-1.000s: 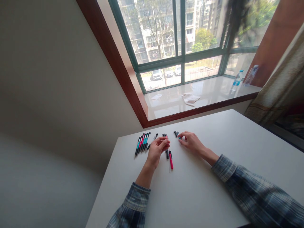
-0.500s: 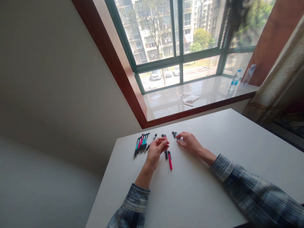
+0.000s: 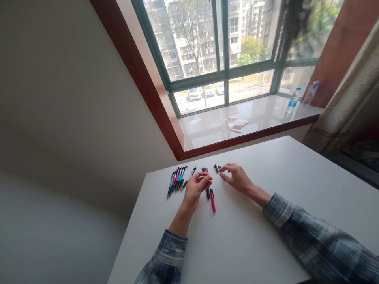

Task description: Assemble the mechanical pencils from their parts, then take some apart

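My left hand (image 3: 197, 187) is raised over the middle of the white table (image 3: 245, 236), thumb and fingers pinched together; whatever is in the pinch is too small to make out. Beneath and beyond it lie black pen parts (image 3: 207, 193), partly hidden by the hand. A pink pen barrel (image 3: 212, 202) with a black clip lies just in front, beside a thin pale refill (image 3: 211, 207). My right hand (image 3: 236, 177) is at the far side, thumb and index finger apart, fingertips beside a small teal-and-black pen part (image 3: 219, 168). Another black part (image 3: 216, 168) lies just left of that.
At the table's far left, several assembled pens (image 3: 177, 179) in teal, pink and black lie in a row. A loose pen piece (image 3: 193, 170) lies right of them. On the windowsill (image 3: 207, 134) are a crumpled cloth (image 3: 237, 124) and a water bottle (image 3: 293, 100).
The right thumb and index finger have spread slightly apart at the teal part. My left hand stays pinched in nearly the same place. The view has shifted a little.
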A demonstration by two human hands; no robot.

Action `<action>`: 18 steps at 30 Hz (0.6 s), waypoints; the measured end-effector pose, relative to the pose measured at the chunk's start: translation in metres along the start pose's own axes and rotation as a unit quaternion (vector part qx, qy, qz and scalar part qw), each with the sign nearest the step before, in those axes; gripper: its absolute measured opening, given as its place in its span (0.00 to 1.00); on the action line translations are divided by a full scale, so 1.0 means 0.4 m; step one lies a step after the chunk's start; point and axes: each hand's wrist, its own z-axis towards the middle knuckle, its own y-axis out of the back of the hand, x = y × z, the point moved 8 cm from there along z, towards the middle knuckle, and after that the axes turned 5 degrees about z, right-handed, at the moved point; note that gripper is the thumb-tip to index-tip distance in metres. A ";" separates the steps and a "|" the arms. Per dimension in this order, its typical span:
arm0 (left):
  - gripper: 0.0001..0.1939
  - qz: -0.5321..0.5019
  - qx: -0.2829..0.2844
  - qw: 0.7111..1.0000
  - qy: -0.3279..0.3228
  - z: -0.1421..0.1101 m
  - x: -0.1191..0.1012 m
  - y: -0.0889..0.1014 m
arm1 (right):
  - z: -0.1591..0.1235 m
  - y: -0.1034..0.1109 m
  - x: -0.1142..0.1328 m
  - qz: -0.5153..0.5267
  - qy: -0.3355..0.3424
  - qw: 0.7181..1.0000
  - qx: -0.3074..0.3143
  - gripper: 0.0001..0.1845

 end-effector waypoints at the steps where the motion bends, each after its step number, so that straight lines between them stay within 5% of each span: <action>1: 0.16 0.002 0.001 1.000 -0.002 0.001 0.000 0.000 | 0.001 0.005 0.018 0.019 0.014 1.000 -0.003 0.06; 7: 0.18 0.023 0.015 1.000 -0.014 0.006 -0.001 -0.002 | -0.001 -0.013 0.086 0.166 0.032 0.985 0.034 0.10; 18: 0.18 0.045 0.028 0.998 -0.028 -0.005 -0.016 -0.023 | -0.001 -0.049 0.035 0.306 -0.061 0.950 0.029 0.19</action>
